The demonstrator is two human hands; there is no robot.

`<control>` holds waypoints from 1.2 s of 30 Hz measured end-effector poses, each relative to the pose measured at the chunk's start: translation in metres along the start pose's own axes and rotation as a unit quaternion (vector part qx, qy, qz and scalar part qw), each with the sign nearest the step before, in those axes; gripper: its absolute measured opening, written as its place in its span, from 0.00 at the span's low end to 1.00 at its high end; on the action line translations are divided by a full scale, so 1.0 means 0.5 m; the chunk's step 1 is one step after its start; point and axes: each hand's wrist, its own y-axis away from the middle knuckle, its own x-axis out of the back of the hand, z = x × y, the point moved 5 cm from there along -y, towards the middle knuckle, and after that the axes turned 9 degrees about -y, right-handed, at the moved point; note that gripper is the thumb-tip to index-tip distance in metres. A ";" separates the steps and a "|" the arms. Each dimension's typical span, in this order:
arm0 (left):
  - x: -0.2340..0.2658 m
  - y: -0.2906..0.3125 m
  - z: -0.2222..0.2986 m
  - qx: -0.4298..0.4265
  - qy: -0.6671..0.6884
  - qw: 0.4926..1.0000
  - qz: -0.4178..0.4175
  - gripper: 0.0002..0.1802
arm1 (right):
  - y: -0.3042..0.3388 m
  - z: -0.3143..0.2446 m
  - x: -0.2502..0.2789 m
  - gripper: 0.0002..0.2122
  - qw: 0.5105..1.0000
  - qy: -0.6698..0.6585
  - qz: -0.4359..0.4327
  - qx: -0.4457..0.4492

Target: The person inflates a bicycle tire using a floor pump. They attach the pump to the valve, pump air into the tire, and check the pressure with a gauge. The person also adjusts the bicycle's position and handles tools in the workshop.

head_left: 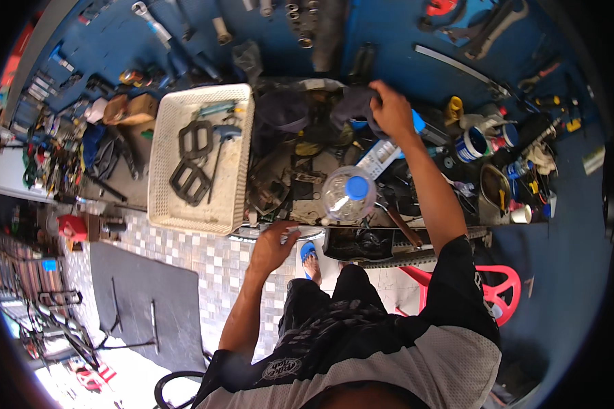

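Note:
My right hand (392,116) reaches to the back of the bench, its fingers closed on a dark cloth (353,108). My left hand (273,248) hovers by the bench's front edge, loosely curled, thumb apart from the fingers, with nothing visible in it. Close to it stands a white perforated plastic basket (154,163), holding two black bike pedals (196,140) and a hex key with a blue handle (226,132). Between my hands and nearer the right forearm is a clear plastic bottle with a blue cap (357,187). Behind the bottle lies a blue-and-white box (379,158).
Tools hang on the blue wall (382,31). Cans and a white-and-blue tub (470,144) crowd the bench's right side. A black tray (358,244) and a bike tire (430,258) sit below the front edge. A red plastic chair (503,290) stands at right.

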 end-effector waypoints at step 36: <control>0.392 -0.498 0.378 -0.089 -0.229 0.937 0.249 0.15 | 0.291 0.214 0.472 0.15 0.923 -0.341 0.152 -0.089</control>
